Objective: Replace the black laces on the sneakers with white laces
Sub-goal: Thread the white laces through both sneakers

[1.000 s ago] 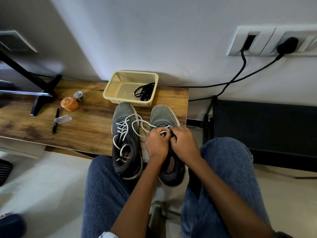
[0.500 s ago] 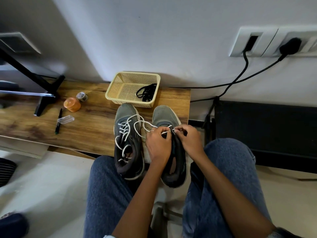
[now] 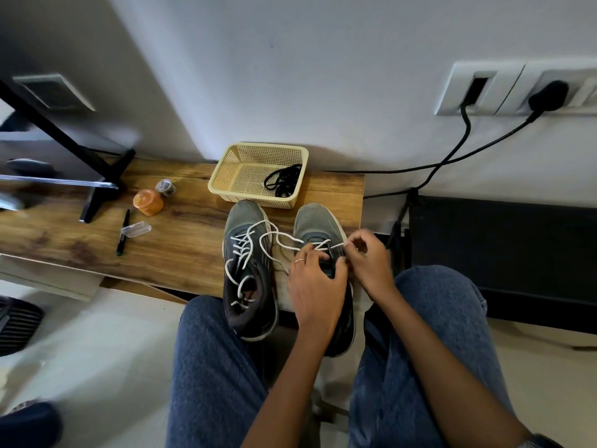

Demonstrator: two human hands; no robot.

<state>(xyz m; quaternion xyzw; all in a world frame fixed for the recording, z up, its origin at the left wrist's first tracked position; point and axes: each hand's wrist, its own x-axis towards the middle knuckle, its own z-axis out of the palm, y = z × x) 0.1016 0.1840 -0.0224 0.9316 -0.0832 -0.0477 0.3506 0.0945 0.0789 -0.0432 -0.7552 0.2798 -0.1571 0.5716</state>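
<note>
A wooden bench (image 3: 181, 250) stands against the wall. On it lie two sneakers (image 3: 247, 270), a basket (image 3: 232, 176), a pen (image 3: 123, 232), an orange jar (image 3: 148, 202) and a tape roll (image 3: 166, 187).

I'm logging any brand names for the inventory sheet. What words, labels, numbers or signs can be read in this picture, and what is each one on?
No text can be read anywhere in this view.
Right sneaker tongue patch: a small patch between the hands, too small to read.
Tape roll: patterned print, blurred, no letters legible.
Pen: no marking can be made out.
Orange container: no label visible.
</note>
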